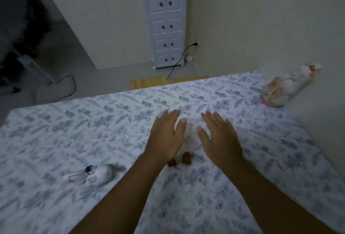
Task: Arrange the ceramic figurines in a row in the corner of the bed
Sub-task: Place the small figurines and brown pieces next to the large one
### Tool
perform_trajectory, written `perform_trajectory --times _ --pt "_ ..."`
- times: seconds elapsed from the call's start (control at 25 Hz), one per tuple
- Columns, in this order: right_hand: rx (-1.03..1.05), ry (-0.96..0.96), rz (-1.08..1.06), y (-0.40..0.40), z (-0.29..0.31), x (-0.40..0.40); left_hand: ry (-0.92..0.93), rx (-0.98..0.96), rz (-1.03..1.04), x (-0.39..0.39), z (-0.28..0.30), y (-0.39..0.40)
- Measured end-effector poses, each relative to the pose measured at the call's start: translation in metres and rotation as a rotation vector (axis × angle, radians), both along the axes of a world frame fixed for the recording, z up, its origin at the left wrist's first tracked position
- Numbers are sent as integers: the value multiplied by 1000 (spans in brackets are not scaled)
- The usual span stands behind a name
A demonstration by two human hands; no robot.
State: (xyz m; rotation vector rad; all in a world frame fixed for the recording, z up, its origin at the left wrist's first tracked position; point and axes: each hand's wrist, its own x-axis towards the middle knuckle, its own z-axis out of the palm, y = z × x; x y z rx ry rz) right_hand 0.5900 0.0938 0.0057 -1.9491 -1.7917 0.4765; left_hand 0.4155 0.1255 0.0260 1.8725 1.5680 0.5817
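Note:
A white and pink ceramic figurine (pixel 285 86) stands in the far right corner of the bed (pixel 56 131), by the wall. A white figurine with a blue spot (pixel 93 175) lies on its side at the left. Between my hands is a third figurine (pixel 186 157): I see only two small brown parts of it, and the pale rest blurs into the sheet. My left hand (pixel 166 136) and my right hand (pixel 218 136) hover flat over it, fingers apart, holding nothing.
The bed has a blue floral sheet and meets the wall on the right. Beyond its far edge stand a tall white drawer cabinet (pixel 166 19), a black cable (pixel 179 60) plugged into the wall, and wooden slats (pixel 147 82) on the floor. Dark furniture sits far left.

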Motion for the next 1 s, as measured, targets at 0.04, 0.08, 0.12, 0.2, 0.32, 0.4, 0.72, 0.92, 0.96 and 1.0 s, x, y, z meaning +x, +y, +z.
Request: perform_trajectory --times 0.04,0.08,0.12,0.2,0.32,0.4,0.72,0.92,0.96,1.0 --pt "-17 -1 52 -6 0 -26 22 5 24 -27 0 -14" --pt "-34 -2 103 -13 1 -55 41 4 53 -56 -1 -29" --pt "-47 -5 151 -19 0 -80 60 -3 79 -82 -3 -42" --pt "-80 -23 239 -31 -3 -124 106 -16 123 -131 -7 -64" --pt "-144 -53 360 -41 -13 -177 245 -14 153 -200 -16 -82" --pt "-216 -83 383 -42 -25 -198 428 -41 81 -234 -22 -84" --pt "-361 -155 331 -28 -58 -215 619 -181 -103 -271 -37 -54" --pt "-204 94 186 -29 -32 -202 462 -149 -60 -249 -20 -41" --pt "-170 133 152 -26 -24 -194 437 -125 -56 -237 -11 -37" --pt "-142 179 116 -23 -15 -183 415 -101 -53 -222 -1 -32"
